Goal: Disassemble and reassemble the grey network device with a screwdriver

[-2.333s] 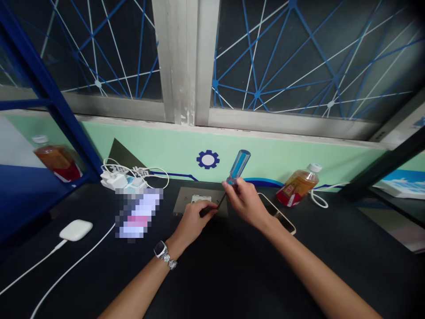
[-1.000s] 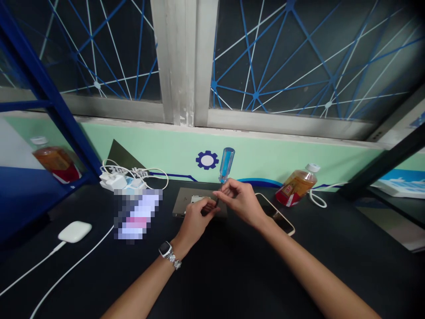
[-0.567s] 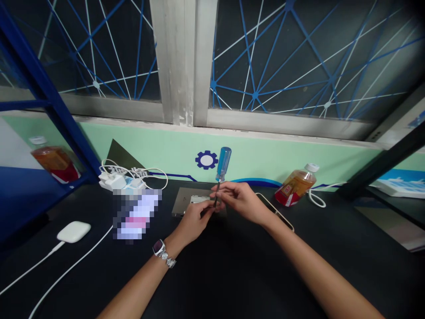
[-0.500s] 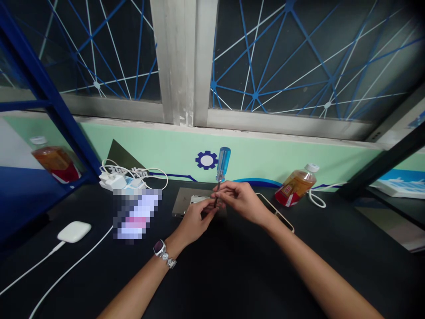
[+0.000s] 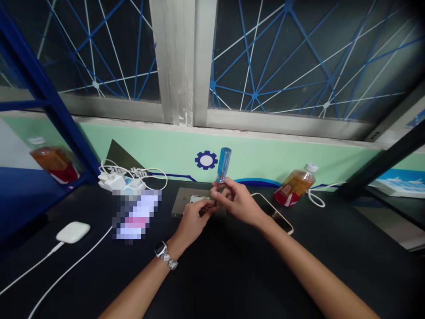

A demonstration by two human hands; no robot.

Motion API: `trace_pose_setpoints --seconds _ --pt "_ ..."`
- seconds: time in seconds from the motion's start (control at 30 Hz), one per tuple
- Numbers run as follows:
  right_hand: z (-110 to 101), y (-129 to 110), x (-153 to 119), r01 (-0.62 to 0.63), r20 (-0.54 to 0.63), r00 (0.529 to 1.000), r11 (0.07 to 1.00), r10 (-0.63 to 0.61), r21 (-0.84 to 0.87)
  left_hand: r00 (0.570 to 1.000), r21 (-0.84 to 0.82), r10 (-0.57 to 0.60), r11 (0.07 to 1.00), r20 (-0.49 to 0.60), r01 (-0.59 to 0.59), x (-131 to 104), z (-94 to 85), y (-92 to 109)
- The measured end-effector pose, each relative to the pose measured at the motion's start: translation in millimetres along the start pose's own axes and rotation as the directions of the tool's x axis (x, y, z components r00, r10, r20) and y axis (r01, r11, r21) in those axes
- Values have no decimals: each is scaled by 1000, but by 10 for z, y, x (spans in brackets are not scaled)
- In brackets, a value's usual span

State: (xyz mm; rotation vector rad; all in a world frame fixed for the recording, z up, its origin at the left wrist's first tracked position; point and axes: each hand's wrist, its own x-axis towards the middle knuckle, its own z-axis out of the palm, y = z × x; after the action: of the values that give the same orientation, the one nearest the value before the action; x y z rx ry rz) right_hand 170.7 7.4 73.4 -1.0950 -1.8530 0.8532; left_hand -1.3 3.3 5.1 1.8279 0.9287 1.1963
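Observation:
A screwdriver with a clear blue handle stands nearly upright, its handle on top. My right hand is closed on the shaft just under the handle, fingers bent around it. Lower down, my left hand pinches with thumb and forefinger at the shaft's bottom end; the tip is hidden. Behind the fingers a flat grey-brown device with a silvery white part lies on the black table, partly covered by both hands. A watch with a metal band is on my left wrist.
A phone lies right of my hands, near a drink bottle. To the left are a blurred-out lit screen, a power strip with cables and a white rounded case on a cord. A wall borders the back.
My right hand has shifted slightly and its fingers have curled further around the shaft, uncovering more of the phone. The left hand has barely moved.

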Motion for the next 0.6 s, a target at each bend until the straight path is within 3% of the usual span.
trace_pose_setpoints --seconds 0.1,0.17,0.27,0.47,0.6 --pt "-100 -60 1 -4 185 983 995 -15 99 998 2 14 1000 61 -14 4 -39 26" --pt "-137 -85 -1 -12 216 976 991 -17 131 995 2 27 1000 93 -27 6 -49 38" --pt "-130 -79 0 -1 162 987 994 -16 107 994 1 42 999 103 -43 4 -33 46" --pt "-5 11 2 49 -41 998 998 -48 29 995 151 41 988 -88 -27 -14 62 -10" --pt "58 43 -4 31 -149 988 999 -33 -19 994 131 23 991 -103 -9 -10 79 -41"
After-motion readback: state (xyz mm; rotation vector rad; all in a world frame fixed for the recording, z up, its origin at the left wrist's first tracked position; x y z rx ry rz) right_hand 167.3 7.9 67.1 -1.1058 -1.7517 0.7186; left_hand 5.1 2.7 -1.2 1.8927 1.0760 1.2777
